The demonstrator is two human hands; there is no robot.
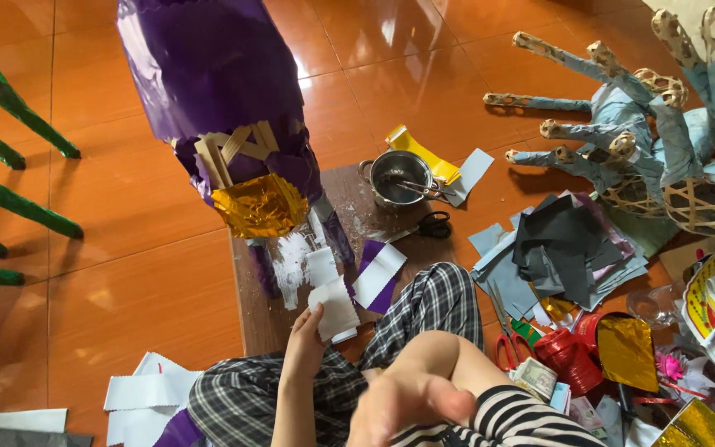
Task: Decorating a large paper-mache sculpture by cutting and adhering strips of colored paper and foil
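My left hand (pixel 302 341) holds a white strip of paper (pixel 330 302) over a brown board (pixel 268 314) on the floor. The strip's upper end lies near the leg of a purple paper-covered figure (pixel 208 74) with a gold foil patch (pixel 260 205) and bare bamboo slats. My right hand (pixel 403 404) is blurred close to the camera, fingers curled, above my striped sleeve; nothing shows in it. A purple and white paper strip (pixel 376 276) lies by my checked trouser knee (pixel 432 302).
A small metal pot (pixel 396 176) with a tool in it and black scissors (pixel 432 223) sit on the board. Grey and black paper sheets (pixel 560 248), red string spool (pixel 568 358), red scissors, a woven bamboo frame (pixel 664 149) lie right. Green legs (pixel 2 165) stand left.
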